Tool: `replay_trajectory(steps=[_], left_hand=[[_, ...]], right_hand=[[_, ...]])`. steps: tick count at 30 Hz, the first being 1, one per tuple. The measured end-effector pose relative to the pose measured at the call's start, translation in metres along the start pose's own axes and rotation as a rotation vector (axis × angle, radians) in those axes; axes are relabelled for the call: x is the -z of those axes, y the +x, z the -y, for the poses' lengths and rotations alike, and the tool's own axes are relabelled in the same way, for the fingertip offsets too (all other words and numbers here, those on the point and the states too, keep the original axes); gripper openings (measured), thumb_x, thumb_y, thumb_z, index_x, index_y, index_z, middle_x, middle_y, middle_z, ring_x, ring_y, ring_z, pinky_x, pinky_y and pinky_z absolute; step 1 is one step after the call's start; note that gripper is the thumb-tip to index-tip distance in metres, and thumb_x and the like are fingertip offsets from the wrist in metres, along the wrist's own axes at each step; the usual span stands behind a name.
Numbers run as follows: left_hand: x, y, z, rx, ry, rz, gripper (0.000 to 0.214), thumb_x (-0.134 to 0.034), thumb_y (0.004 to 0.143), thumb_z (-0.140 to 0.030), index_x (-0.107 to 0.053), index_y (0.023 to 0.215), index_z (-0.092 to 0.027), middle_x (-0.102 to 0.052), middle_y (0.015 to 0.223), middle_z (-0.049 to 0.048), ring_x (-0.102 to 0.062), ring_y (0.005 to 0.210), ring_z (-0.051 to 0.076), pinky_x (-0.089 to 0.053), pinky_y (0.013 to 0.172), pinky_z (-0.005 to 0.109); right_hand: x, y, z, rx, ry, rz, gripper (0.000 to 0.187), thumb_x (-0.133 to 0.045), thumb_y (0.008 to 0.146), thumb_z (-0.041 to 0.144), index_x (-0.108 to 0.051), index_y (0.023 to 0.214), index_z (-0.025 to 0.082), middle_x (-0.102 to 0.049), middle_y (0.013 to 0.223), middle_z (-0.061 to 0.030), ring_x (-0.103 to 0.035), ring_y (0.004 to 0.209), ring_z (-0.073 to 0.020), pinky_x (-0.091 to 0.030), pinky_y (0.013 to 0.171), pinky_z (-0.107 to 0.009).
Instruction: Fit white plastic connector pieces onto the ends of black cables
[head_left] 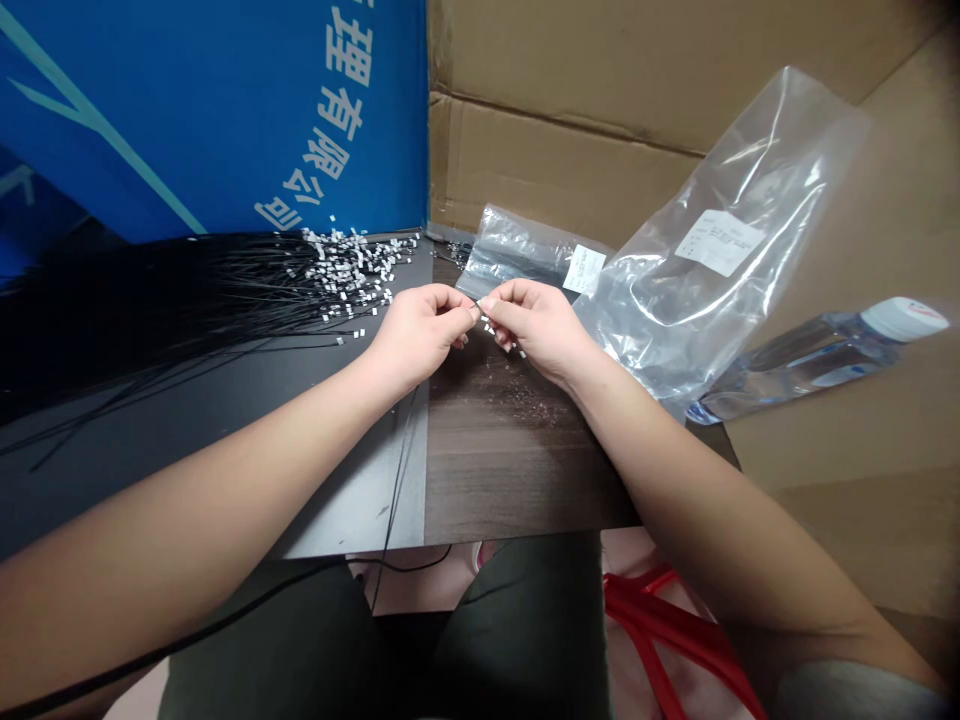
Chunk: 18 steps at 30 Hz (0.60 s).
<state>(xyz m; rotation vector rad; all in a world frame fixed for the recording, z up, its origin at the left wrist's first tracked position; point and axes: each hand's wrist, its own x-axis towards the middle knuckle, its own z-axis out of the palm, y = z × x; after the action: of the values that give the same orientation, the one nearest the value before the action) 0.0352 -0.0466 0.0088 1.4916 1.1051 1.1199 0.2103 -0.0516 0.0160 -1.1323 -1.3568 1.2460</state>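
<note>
At centre, left hand (417,332) and right hand (541,328) pinch what seems a thin dark wire (476,304) close together, presumably for fine control, white-tipped cables (334,275) handy toward ten o'clock.

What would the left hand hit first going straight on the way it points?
Most likely the right hand, which faces the left hand almost tip to tip; whether they already touch is hard to tell from this one view.
</note>
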Motion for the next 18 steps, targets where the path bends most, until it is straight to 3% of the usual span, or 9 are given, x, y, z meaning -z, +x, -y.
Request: replay_trajectory(steps=[10,18], left_hand=[[-0.0022,0.0019,0.0021,0.064,-0.242,-0.006,0.027,-0.09,0.072,-0.037,-0.075,0.077,-0.015,-0.068,0.072,0.0031,-0.057,0.063,0.011,-0.047,0.062,0.027],[-0.0019,-0.0005,0.0033,0.117,-0.228,0.08,0.025,-0.089,0.077,-0.037,-0.078,0.081,-0.015,-0.071,0.076,0.0049,-0.063,0.068,0.013,-0.052,0.067,0.028]], right_hand=[[0.0036,0.0047,-0.0065,0.037,-0.011,-0.023,0.02,-0.082,0.087,0.037,-0.075,0.094,0.02,-0.067,0.076,0.0007,-0.051,0.058,-0.0093,-0.042,0.053,-0.025],[0.0057,0.0056,-0.0057,0.114,-0.102,-0.048,0.016,-0.077,0.09,0.034,-0.072,0.083,0.02,-0.063,0.072,0.0023,-0.048,0.06,-0.0097,-0.041,0.059,-0.027]])
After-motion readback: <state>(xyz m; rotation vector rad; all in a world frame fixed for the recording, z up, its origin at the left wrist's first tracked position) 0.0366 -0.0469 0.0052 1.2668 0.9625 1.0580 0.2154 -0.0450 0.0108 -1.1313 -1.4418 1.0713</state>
